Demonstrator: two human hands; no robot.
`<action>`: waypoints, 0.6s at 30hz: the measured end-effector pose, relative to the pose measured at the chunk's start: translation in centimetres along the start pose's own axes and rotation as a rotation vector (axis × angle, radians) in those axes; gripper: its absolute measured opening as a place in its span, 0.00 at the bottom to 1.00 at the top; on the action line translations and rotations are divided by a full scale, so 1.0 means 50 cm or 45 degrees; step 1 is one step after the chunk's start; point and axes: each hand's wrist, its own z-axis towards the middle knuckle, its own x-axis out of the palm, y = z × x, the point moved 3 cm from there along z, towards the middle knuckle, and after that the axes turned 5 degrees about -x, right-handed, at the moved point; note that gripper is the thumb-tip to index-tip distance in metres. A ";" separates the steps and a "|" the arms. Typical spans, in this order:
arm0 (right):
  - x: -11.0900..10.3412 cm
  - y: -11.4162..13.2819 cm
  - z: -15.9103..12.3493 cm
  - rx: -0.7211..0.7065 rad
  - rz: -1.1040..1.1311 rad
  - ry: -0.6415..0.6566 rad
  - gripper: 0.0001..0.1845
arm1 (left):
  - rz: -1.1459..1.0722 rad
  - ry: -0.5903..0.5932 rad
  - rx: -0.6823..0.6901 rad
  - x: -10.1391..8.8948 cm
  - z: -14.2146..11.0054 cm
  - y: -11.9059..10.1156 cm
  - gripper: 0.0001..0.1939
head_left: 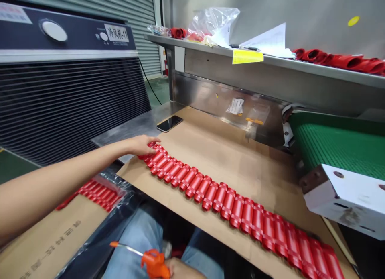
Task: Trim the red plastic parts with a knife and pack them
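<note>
While the left hand [140,145] rests open over the far end of the row, its fingers [149,140] lying on the tubes without clenching, a long row of glossy red plastic tubes [228,204] runs diagonally from mid-frame to the lower right. The tubes lie side by side on a cardboard sheet [228,158], their ridged bodies catching pale highlights. The sheet sits on a steel table [126,132], with a phone [169,123] just beyond its upper left corner. At the bottom edge, the right hand [180,269] is partly cut off but curls around an orange air blow gun [153,263]. More red tubes [98,194] lie at lower left on black plastic [120,214], and a green conveyor belt [339,144] fills the right.
</note>
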 end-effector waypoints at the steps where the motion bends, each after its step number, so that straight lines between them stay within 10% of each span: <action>1: -0.001 0.001 -0.001 0.007 0.011 0.007 0.31 | 0.006 0.009 0.009 0.003 0.003 -0.001 0.32; 18: 0.003 0.045 -0.022 -0.009 0.112 -0.002 0.23 | -0.129 -0.128 0.089 0.004 0.015 0.103 0.29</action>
